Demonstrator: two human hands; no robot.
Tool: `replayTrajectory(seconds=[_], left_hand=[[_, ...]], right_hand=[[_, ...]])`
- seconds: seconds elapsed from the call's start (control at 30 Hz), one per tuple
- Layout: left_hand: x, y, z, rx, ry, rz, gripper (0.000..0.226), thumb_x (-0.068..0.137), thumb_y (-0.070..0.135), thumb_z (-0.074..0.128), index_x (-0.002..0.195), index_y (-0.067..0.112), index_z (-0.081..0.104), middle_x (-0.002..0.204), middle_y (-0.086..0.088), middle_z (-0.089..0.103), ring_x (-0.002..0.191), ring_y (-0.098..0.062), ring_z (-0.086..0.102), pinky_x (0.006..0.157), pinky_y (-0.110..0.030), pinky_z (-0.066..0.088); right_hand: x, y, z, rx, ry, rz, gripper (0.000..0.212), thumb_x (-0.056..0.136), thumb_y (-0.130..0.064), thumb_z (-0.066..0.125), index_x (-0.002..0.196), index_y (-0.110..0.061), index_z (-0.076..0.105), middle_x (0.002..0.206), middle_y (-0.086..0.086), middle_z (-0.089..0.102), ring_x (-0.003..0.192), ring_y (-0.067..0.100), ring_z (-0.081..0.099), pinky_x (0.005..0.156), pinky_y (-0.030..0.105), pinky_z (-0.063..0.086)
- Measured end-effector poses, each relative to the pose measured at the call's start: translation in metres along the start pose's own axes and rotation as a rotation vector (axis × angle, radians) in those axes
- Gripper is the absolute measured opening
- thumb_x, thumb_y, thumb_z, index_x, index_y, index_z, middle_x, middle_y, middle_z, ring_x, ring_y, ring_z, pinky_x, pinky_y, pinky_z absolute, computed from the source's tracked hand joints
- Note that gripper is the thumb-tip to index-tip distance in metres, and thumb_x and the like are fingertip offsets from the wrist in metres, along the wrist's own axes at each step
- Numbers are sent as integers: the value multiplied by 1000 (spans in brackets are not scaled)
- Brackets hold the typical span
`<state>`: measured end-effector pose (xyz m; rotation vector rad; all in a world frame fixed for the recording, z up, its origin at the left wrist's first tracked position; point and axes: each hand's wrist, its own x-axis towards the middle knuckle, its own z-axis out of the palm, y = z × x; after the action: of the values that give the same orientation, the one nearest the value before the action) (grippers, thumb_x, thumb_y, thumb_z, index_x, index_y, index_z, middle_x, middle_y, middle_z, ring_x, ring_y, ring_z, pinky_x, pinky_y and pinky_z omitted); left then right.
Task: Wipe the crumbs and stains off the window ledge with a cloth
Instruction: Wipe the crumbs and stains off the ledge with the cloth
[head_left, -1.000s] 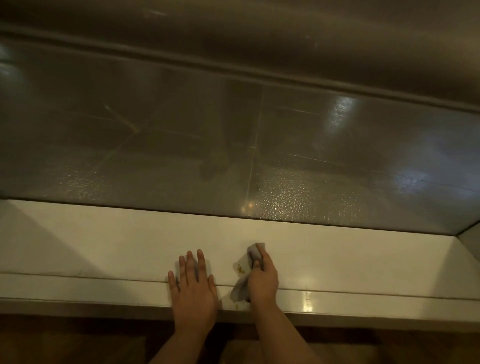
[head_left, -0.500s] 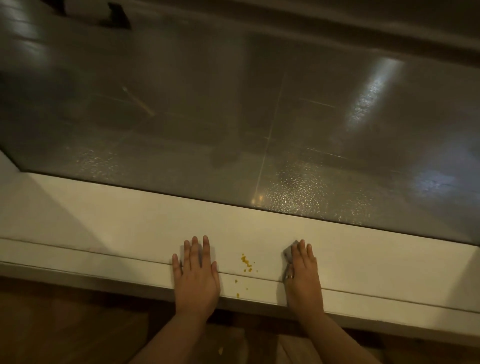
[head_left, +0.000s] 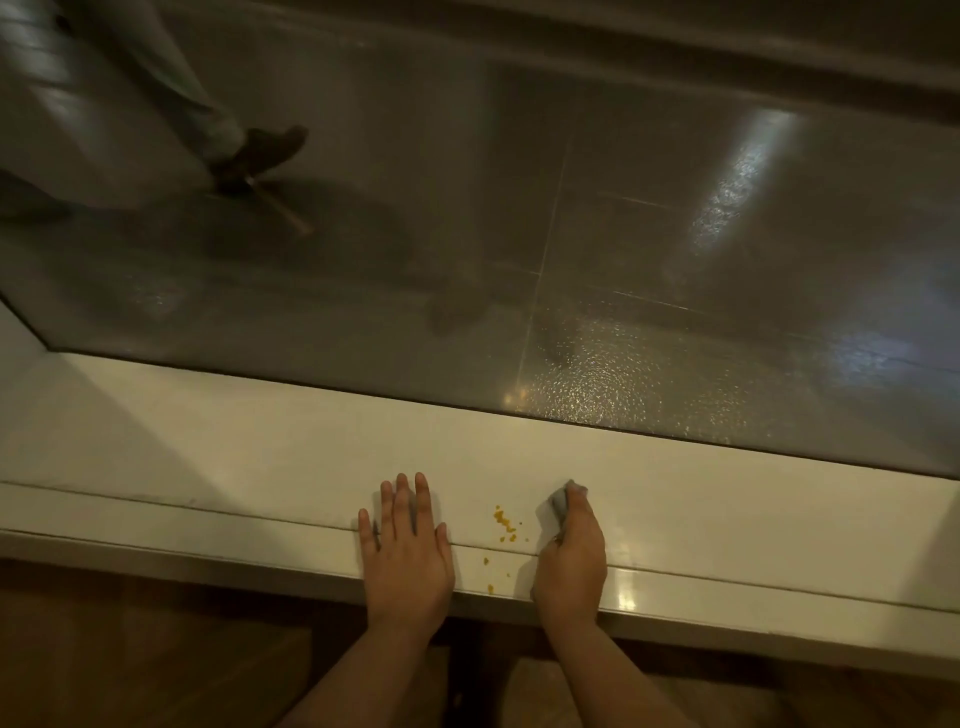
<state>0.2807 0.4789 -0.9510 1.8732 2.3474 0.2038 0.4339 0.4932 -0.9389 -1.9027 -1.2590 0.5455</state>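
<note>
A small grey cloth (head_left: 561, 506) sits low in the frame, right of centre, bunched under the fingers of the right hand (head_left: 571, 561). The fingers curl down over it and press it onto the white window ledge (head_left: 234, 467), so only the cloth's left edge and top corner show past them. Just left of the cloth, a scatter of orange-yellow crumbs (head_left: 505, 521) lies on the ledge, with a few more strung down toward its front edge. On the far side of the crumbs, the left hand (head_left: 408, 551) lies flat on the ledge, palm down, fingers straight and slightly spread, holding nothing. Both forearms come up from the bottom edge. Above the ledge, the window glass (head_left: 519, 234) fills the upper frame and shows a glossy tiled floor. In the upper left of the glass, a trouser leg and a dark shoe (head_left: 262, 153) are visible.
</note>
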Motion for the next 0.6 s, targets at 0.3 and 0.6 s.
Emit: replayTrajectory(seconds=[0.3, 0.6], left_hand=[[-1, 2, -2, -13, 0, -3, 61, 94, 40, 12, 143, 12, 33, 145, -13, 44, 135, -31, 41, 113, -44, 1], [-2, 1, -5, -37, -36, 7, 62, 89, 37, 23, 140, 6, 39, 145, -14, 44, 134, -30, 43, 113, -42, -1]], right_hand=[[-9, -28, 0, 250, -35, 125, 69, 82, 22, 32, 141, -13, 39, 137, 4, 50, 119, 5, 42, 107, 19, 27], [-28, -38, 38, 9, -152, -26, 58, 84, 12, 40, 138, -9, 42, 147, 6, 42, 140, 19, 31, 115, 30, -9]])
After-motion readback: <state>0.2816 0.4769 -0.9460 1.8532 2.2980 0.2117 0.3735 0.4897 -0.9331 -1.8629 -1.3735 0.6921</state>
